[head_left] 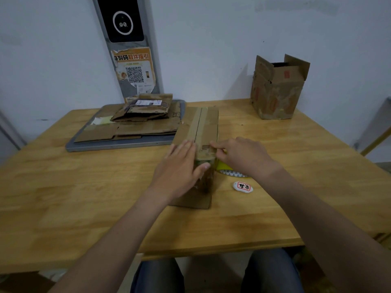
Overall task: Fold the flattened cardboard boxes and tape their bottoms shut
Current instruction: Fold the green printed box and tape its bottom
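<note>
A folded cardboard box (201,127) stands upside down in the middle of the wooden table (84,197), its closed bottom flaps facing up with a strip of tape along the seam. My left hand (179,166) lies flat on the near left part of that bottom, thumb on the near side face. My right hand (243,155) touches the near right edge with its fingertips, which look pinched together there. A yellow tape roll (226,169) lies partly hidden under my right hand.
Several flattened boxes (139,121) lie stacked on a grey tray (118,144) at the back left. An upright box with open top flaps (277,92) stands at the back right by the wall. A small white cutter with a red label (243,187) lies near the roll.
</note>
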The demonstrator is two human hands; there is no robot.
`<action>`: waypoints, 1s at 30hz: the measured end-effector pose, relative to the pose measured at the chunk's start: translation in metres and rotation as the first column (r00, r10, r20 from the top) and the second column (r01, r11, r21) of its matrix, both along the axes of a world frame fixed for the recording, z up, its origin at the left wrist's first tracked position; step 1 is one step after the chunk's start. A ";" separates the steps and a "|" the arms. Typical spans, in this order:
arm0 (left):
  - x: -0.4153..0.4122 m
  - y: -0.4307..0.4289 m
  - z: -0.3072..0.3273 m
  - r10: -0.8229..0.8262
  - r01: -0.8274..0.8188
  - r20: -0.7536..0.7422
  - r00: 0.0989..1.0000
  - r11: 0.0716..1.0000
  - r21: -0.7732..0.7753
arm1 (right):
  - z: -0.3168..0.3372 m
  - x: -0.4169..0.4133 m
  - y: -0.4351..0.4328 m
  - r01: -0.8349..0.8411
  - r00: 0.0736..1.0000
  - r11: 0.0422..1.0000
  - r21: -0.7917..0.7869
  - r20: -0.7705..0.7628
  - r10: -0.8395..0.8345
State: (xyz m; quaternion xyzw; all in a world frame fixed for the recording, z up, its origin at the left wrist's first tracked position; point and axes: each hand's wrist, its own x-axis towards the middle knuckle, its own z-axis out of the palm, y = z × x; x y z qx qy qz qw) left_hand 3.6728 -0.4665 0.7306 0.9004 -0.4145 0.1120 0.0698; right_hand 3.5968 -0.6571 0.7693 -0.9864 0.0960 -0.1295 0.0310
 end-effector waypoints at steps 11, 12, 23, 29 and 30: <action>0.030 0.031 -0.010 0.084 -0.200 -0.459 0.884 0.957 -0.210 | -0.014 0.006 -0.006 -0.023 0.997 1.000 -0.008 0.077 0.024; 0.029 0.031 -0.011 0.052 -0.203 -0.490 0.870 0.944 -0.260 | -0.015 0.007 -0.007 -0.026 0.996 1.000 0.003 0.083 0.025; 0.026 0.018 0.015 0.235 -0.275 -0.261 0.936 0.953 -0.129 | -0.018 0.004 -0.012 -0.044 0.994 0.999 0.000 0.105 0.044; 0.021 -0.029 0.031 -0.042 0.046 -0.157 0.987 0.999 0.025 | -0.016 0.004 -0.013 -0.074 0.991 0.996 -0.047 0.110 0.079; 0.022 -0.034 0.032 -0.018 0.030 -0.168 0.986 0.997 0.064 | -0.015 0.004 -0.013 -0.071 0.992 0.996 -0.056 0.100 0.076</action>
